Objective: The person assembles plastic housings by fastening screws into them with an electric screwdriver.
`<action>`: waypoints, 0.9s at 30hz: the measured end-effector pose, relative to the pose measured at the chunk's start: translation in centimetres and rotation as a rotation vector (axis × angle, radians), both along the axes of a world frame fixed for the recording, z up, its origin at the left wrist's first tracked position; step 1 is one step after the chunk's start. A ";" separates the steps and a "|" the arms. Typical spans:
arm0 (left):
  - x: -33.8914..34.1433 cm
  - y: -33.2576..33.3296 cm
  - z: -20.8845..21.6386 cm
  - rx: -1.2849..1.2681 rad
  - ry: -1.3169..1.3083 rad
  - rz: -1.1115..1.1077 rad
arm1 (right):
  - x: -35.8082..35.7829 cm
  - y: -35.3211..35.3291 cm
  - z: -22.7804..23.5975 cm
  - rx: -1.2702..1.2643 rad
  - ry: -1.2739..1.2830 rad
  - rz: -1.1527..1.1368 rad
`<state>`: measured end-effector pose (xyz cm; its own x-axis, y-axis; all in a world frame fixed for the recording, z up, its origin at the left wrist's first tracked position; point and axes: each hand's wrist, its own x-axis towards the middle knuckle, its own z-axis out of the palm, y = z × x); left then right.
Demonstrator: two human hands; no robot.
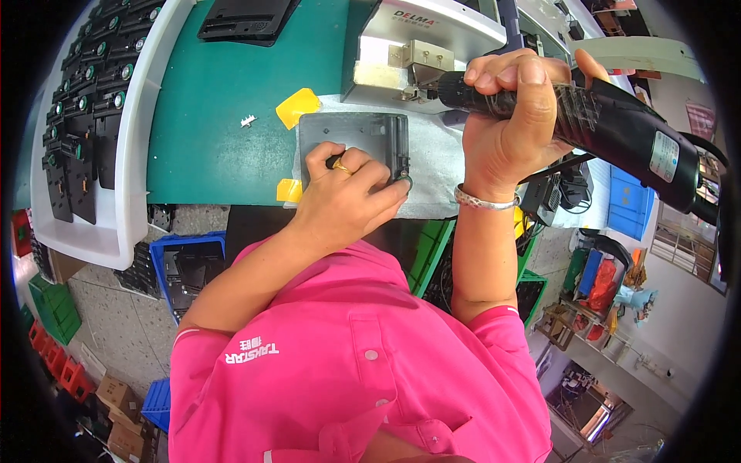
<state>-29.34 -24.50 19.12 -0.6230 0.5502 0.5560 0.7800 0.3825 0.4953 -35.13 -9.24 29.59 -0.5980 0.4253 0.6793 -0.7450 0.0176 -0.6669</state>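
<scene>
My right hand [513, 104] is wrapped round a black electric screwdriver [617, 123], held almost level. Its nose reaches the metal outlet of a white screw feeder [429, 55]; the bit's tip is too small to make out. My left hand [347, 189] lies curled over a dark grey plastic housing [340, 131], its fingers gripping the near part and right edge. A small dark piece shows between thumb and forefinger, mostly hidden. The housing rests on a white cloth [436, 166], with yellow tape [297, 106] at the cloth's left side.
A small white part [247, 121] lies on the green mat [208, 154]. At the far side is another black housing [248, 19]. A white tray [133, 201] of black assemblies stands at the left. The screwdriver's cable [704, 143] runs off right. Blue bin [157, 258] below left.
</scene>
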 end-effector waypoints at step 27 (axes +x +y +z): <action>-0.4 -0.3 0.7 -0.032 -0.146 -0.013 | 9.1 1.0 -1.6 -0.054 -0.262 0.270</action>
